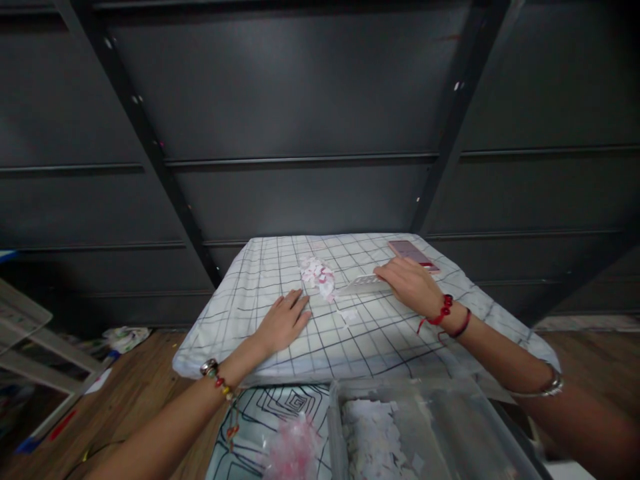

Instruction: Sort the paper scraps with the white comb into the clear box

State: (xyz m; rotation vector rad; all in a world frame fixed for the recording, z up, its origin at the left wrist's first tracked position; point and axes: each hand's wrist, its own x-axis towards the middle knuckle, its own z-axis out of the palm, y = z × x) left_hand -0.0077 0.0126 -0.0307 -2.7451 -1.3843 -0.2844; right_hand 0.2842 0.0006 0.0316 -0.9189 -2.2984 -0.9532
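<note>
My left hand [284, 321] lies flat on the checked white cloth [270, 257], fingers stretched out and holding nothing. Just beyond its fingertips is a heap of small white and pink paper pieces [316, 272]. Pinched in my right hand [410, 283] is a thin white card with rows of pale marks [367, 283]; its left end reaches close to the heap. I cannot make out what the card is. A loose white paper piece [349, 315] lies between my hands. Behind my right hand rests a flat pink rectangular thing [404, 249], partly covered by the hand.
Nearest me stands a clear plastic bin [336, 413] with many white paper slips [373, 433]. Left of it is a pink-and-clear plastic bundle [293, 450] on a patterned cloth [250, 413]. A dark panelled wall [300, 87] rises behind the table. A pale frame [60, 380] stands left.
</note>
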